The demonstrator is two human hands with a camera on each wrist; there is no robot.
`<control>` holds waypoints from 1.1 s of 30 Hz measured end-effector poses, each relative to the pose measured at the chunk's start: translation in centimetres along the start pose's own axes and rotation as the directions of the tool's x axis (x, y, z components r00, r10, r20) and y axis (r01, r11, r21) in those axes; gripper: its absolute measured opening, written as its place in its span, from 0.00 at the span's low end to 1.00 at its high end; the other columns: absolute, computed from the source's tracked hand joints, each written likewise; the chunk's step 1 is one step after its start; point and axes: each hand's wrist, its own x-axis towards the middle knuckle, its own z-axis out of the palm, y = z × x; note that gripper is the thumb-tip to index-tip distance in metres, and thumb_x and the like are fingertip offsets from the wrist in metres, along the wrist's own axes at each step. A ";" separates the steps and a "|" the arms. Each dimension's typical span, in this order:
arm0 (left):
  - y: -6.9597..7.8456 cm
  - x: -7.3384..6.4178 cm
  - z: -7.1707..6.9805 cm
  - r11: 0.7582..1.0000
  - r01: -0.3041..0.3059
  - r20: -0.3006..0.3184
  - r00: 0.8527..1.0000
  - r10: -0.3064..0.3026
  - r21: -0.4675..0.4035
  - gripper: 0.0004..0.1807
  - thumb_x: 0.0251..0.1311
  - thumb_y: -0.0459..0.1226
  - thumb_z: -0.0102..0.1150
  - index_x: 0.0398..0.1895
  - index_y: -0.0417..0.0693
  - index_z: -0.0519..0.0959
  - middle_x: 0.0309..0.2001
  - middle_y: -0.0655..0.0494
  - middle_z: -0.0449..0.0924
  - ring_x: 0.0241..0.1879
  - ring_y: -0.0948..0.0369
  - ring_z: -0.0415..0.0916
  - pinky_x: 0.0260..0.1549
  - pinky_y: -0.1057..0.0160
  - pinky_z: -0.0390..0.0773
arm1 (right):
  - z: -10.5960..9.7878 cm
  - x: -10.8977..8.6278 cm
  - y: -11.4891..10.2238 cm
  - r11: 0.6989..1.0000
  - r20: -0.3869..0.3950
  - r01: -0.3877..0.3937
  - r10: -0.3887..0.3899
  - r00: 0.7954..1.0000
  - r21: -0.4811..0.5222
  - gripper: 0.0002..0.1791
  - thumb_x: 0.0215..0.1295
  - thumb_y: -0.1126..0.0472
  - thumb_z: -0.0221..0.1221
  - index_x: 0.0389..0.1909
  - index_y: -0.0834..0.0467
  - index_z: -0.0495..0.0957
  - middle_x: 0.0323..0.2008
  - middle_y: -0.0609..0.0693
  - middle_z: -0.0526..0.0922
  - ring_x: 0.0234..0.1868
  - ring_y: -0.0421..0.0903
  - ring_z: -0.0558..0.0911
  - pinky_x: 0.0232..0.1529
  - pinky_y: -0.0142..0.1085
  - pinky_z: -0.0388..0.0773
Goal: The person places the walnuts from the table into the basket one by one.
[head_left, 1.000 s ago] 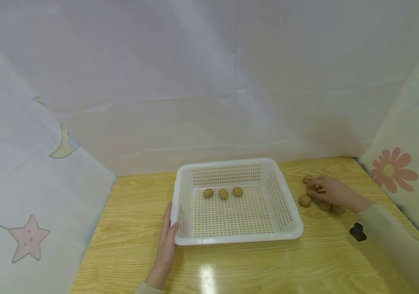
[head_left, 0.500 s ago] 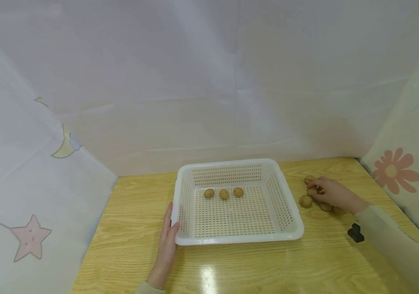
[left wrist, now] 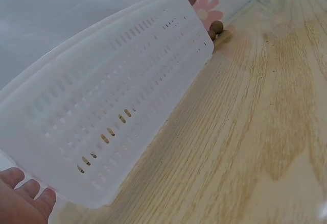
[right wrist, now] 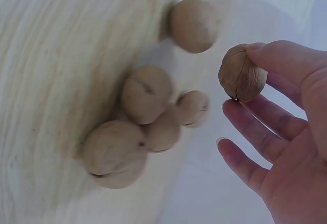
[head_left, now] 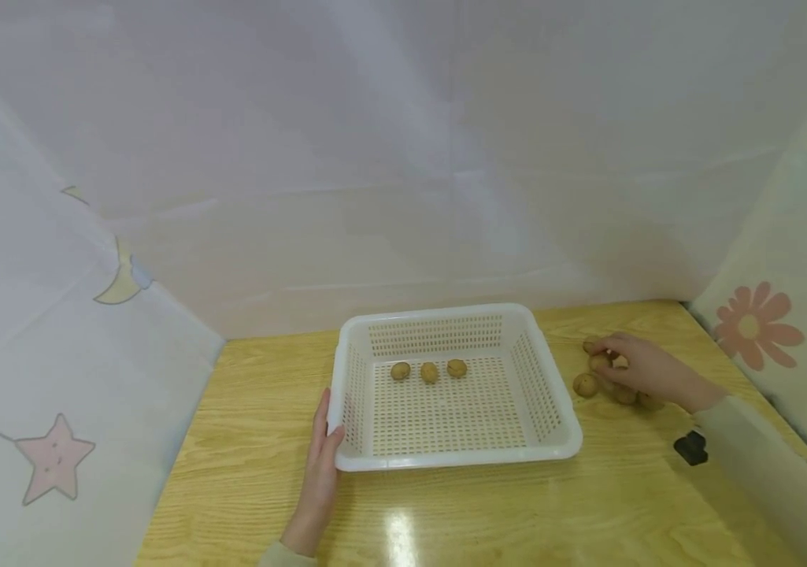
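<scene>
A white perforated plastic basket [head_left: 460,457] stands on the wooden table, with three walnuts [head_left: 429,372] in a row on its floor. My left hand [head_left: 320,472] grips its left side, thumb over the rim and fingers along the outer wall; the left wrist view shows those fingertips [left wrist: 29,189] at the basket's end. To the right of the basket, my right hand [head_left: 651,374] pinches a walnut [right wrist: 240,73] between thumb and fingers. Several loose walnuts [right wrist: 115,154] lie beneath and beside that hand, some partly hidden by it in the head view.
A small black object [head_left: 690,447] appears beside the right sleeve. Pale cloth [head_left: 403,173] hangs behind the table [head_left: 474,520] and along both sides, close to the table's edges. The basket takes up the table's middle.
My right hand has closed in on a walnut among the loose ones and raised it slightly. The left hand and the basket stay in place.
</scene>
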 end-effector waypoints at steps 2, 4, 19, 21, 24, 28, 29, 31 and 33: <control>0.0 0.0 0.0 1.000 0.001 -0.003 1.000 -0.001 0.003 0.35 0.82 0.39 0.31 0.87 0.62 0.36 0.85 0.46 0.37 0.81 0.39 0.42 0.73 0.33 0.53 | -0.4 -0.1 -0.6 0.999 -0.023 0.035 -0.035 0.999 -0.018 0.18 0.70 0.61 0.67 0.58 0.64 0.82 0.48 0.52 0.84 0.46 0.48 0.82 0.45 0.49 0.83; 0.0 0.0 0.0 1.000 0.000 -0.002 1.000 0.000 0.003 0.35 0.82 0.39 0.31 0.86 0.62 0.36 0.85 0.46 0.37 0.81 0.38 0.42 0.73 0.32 0.53 | -0.7 -0.1 -1.3 0.997 -0.046 0.072 -0.074 0.996 -0.040 0.18 0.69 0.63 0.67 0.57 0.64 0.82 0.48 0.51 0.84 0.45 0.49 0.82 0.45 0.49 0.84; 0.0 0.0 0.0 1.000 0.015 -0.025 1.000 -0.014 0.010 0.35 0.82 0.40 0.32 0.87 0.62 0.37 0.85 0.47 0.38 0.80 0.38 0.45 0.72 0.32 0.56 | -3.9 2.0 -9.3 0.980 -0.009 0.182 -0.184 0.983 -0.077 0.16 0.67 0.63 0.69 0.55 0.55 0.83 0.49 0.43 0.83 0.46 0.42 0.80 0.43 0.42 0.82; -0.1 0.1 -0.1 1.000 0.011 -0.027 1.000 -0.011 0.008 0.36 0.81 0.40 0.32 0.87 0.61 0.37 0.85 0.46 0.38 0.80 0.38 0.45 0.72 0.32 0.56 | -3.9 2.7 -10.2 0.974 -0.003 0.213 -0.214 0.977 -0.080 0.16 0.66 0.63 0.70 0.54 0.55 0.83 0.50 0.43 0.83 0.46 0.43 0.80 0.44 0.43 0.82; -0.2 0.1 -0.1 1.000 0.003 -0.028 1.000 -0.003 0.015 0.36 0.81 0.39 0.32 0.87 0.60 0.37 0.85 0.46 0.39 0.80 0.38 0.46 0.71 0.32 0.56 | -3.7 3.8 -11.4 0.962 0.012 0.261 -0.260 0.965 -0.081 0.16 0.66 0.64 0.70 0.53 0.54 0.84 0.51 0.43 0.83 0.47 0.42 0.81 0.47 0.44 0.83; -0.2 0.2 -0.1 1.000 0.005 -0.030 1.000 -0.005 0.016 0.36 0.81 0.39 0.32 0.87 0.60 0.37 0.85 0.45 0.40 0.80 0.38 0.47 0.71 0.33 0.58 | -3.1 5.3 -12.8 0.948 0.033 0.310 -0.309 0.951 -0.063 0.14 0.66 0.64 0.69 0.52 0.54 0.84 0.49 0.41 0.82 0.47 0.40 0.80 0.49 0.43 0.83; -0.2 0.2 -0.1 1.000 0.007 -0.031 0.999 -0.007 0.017 0.36 0.81 0.39 0.32 0.87 0.60 0.38 0.85 0.45 0.40 0.80 0.38 0.47 0.71 0.33 0.58 | -3.0 5.6 -13.1 0.945 0.040 0.321 -0.319 0.947 -0.057 0.14 0.67 0.64 0.69 0.52 0.54 0.84 0.48 0.40 0.82 0.46 0.40 0.80 0.48 0.43 0.83; -0.2 0.1 -0.1 1.000 0.007 -0.030 1.000 -0.006 0.015 0.36 0.81 0.38 0.32 0.87 0.60 0.38 0.85 0.45 0.40 0.80 0.38 0.47 0.71 0.34 0.58 | -2.5 6.3 -13.8 0.936 0.049 0.347 -0.345 0.937 -0.052 0.13 0.67 0.64 0.68 0.52 0.54 0.83 0.48 0.41 0.82 0.46 0.40 0.80 0.48 0.42 0.83; -0.2 0.2 -0.1 1.000 0.004 -0.025 1.000 -0.003 0.012 0.36 0.81 0.39 0.32 0.87 0.60 0.37 0.85 0.45 0.40 0.80 0.38 0.47 0.71 0.34 0.58 | -2.1 7.0 -14.5 0.929 0.059 0.368 -0.365 0.929 -0.044 0.13 0.68 0.64 0.68 0.52 0.54 0.83 0.49 0.43 0.82 0.46 0.40 0.80 0.48 0.42 0.84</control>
